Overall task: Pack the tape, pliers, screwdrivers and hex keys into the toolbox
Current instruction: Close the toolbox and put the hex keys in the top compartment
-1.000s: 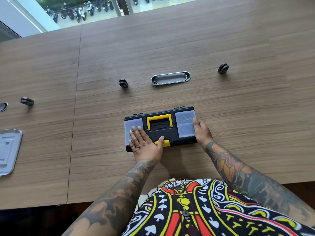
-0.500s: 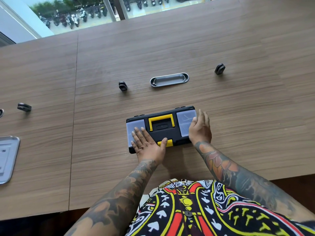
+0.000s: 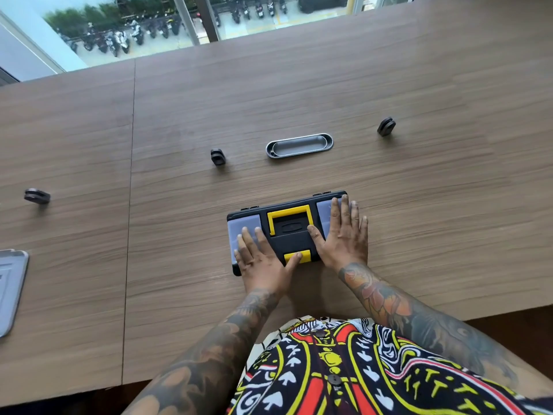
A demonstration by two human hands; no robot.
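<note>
A small black toolbox [image 3: 291, 227] with a yellow handle, a yellow front latch and two clear lid compartments lies closed on the wooden table, near its front edge. My left hand [image 3: 263, 259] rests flat on the left part of the lid, its thumb touching the yellow latch. My right hand [image 3: 344, 235] lies flat on the right part of the lid, fingers straight and spread. No tape, pliers, screwdrivers or hex keys are in sight.
A silver oval cable grommet [image 3: 299, 145] is set into the table behind the toolbox. Small black fittings stand at the left [image 3: 37, 196], centre [image 3: 218, 157] and right [image 3: 386, 126]. A grey metal plate [image 3: 12, 292] lies at the left edge. A window runs along the far side.
My right hand has moved from the toolbox's right end up onto the lid and now lies flat there. The left hand has stayed on the lid.
</note>
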